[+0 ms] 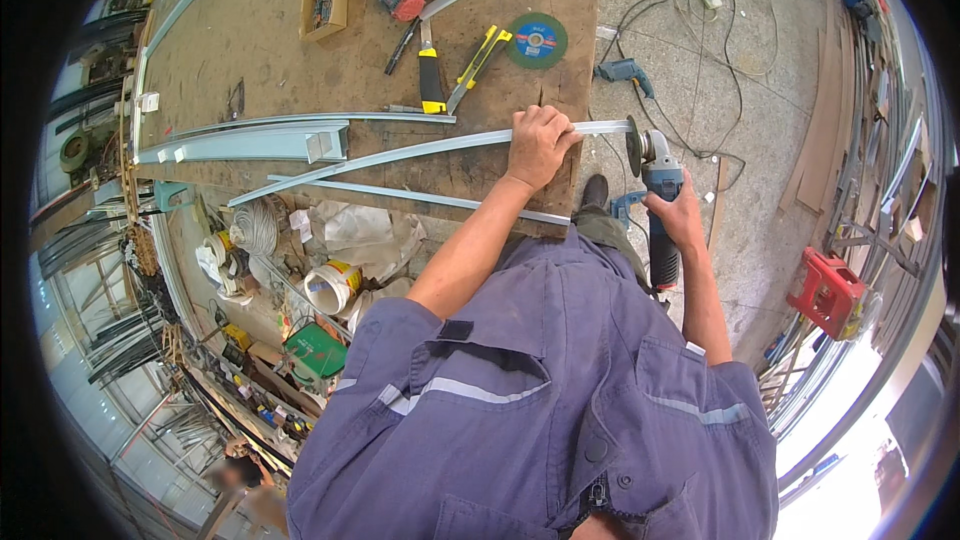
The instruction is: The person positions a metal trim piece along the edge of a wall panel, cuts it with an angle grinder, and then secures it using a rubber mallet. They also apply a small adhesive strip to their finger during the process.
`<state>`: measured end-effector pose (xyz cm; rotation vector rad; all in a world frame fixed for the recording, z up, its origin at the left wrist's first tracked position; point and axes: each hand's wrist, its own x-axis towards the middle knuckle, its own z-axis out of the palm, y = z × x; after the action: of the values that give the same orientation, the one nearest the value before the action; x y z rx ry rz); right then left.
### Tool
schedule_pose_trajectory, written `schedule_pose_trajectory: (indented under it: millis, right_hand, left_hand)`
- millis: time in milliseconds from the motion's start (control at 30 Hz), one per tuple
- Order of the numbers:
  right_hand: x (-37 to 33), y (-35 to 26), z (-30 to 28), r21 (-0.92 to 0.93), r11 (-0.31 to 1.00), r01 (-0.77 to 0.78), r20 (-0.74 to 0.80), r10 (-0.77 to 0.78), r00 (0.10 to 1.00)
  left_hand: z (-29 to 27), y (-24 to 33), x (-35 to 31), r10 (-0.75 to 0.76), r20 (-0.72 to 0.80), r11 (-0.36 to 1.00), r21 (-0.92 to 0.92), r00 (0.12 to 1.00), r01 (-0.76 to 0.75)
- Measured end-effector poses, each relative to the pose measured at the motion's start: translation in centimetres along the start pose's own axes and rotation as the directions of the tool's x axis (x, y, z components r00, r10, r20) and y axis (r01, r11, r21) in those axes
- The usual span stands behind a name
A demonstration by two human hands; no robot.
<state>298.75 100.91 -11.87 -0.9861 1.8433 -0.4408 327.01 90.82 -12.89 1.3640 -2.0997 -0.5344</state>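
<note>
Firmly, left hand (pixel 538 143) grips metal strip (pixel 400 153); right hand (pixel 678 215) clasps angle grinder (pixel 655 190) beside it

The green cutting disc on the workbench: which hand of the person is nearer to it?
Left. The left hand presses the metal strip just below the green cutting disc; the right hand holds the angle grinder farther off, beyond the bench edge.

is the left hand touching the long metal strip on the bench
Touching. The head view shows the left hand pressed down on the metal strip, fingers curled over it near the bench edge, just beside the angle grinder disc.
</note>
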Motion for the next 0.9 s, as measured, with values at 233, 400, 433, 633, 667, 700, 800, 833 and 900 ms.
schedule_pose_trajectory:
  millis: [233,400,433,633,667,700,800,833,900]
  right_hand:
    - [0.5,-0.3,-0.1,0.006,0.999,0.040,-0.007,-0.040,0.999]
    - [0.4,-0.9,-0.3,-0.033,0.999,0.014,0.002,-0.014,1.000]
    - [0.4,-0.9,-0.3,-0.034,0.999,0.012,0.002,-0.012,1.000]
    - [1.4,0.4,0.2,-0.023,1.000,-0.003,0.036,0.004,0.999]
    - [1.5,0.8,0.4,-0.047,0.999,-0.001,0.021,0.002,1.000]
    - [1.6,1.1,0.5,-0.070,0.998,0.000,0.005,0.000,1.000]
    - [1.1,2.3,1.0,0.000,1.000,-0.013,-0.013,0.013,1.000]
    - [0.6,2.4,0.9,0.045,0.999,-0.020,-0.015,0.020,1.000]
    - [-0.3,2.3,0.8,0.005,1.000,-0.007,-0.060,0.008,0.998]
  left_hand:
    - [0.1,-0.1,0.0,0.006,-0.006,1.000,-0.006,1.000,-0.006]
    - [0.2,-0.1,0.0,0.002,0.004,1.000,-0.012,1.000,-0.002]
    - [0.1,0.0,0.0,0.002,0.003,1.000,-0.005,1.000,-0.002]
    - [0.2,0.3,0.3,0.016,-0.009,1.000,-0.011,1.000,-0.016]
    - [0.2,0.2,0.2,0.016,-0.011,1.000,-0.017,1.000,-0.016]
    - [0.2,0.1,0.2,0.017,-0.013,1.000,-0.022,1.000,-0.017]
    - [0.3,0.0,0.2,0.013,-0.014,1.000,-0.011,1.000,-0.013]
    - [0.3,0.1,0.2,0.013,-0.005,1.000,-0.007,1.000,-0.013]
    - [0.4,0.0,0.3,0.010,0.010,1.000,0.003,1.000,-0.010]
